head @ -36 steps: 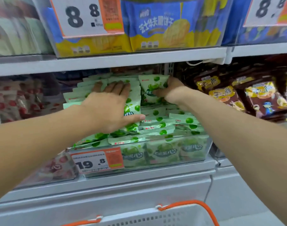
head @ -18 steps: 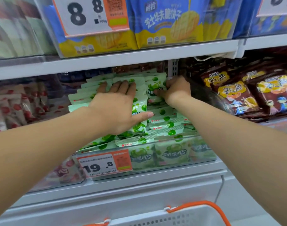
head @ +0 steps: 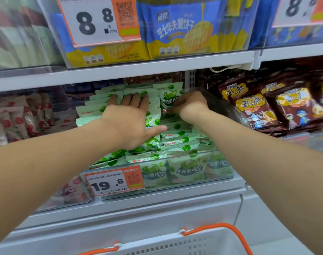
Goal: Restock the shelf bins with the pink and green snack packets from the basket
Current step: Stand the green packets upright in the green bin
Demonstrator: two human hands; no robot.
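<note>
pink packets [head: 13,124] lay in the bin at nine o'clock. the left hand [head: 128,122] pressed flat, fingers straight, on the green packets [head: 177,138] in the clear bin [head: 203,173]. the right hand [head: 189,105], curled, pinched a green packet [head: 169,97] at one o'clock. the basket [head: 203,240] sat at six o'clock.

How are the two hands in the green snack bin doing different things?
The left hand lies flat with straight fingers pressing on the stack of green packets; the right hand has curled fingers pinching one upright green packet. The left hand sits mid-bin; the right hand is at the bin's right wall. Both are inside the same clear bin.
</note>
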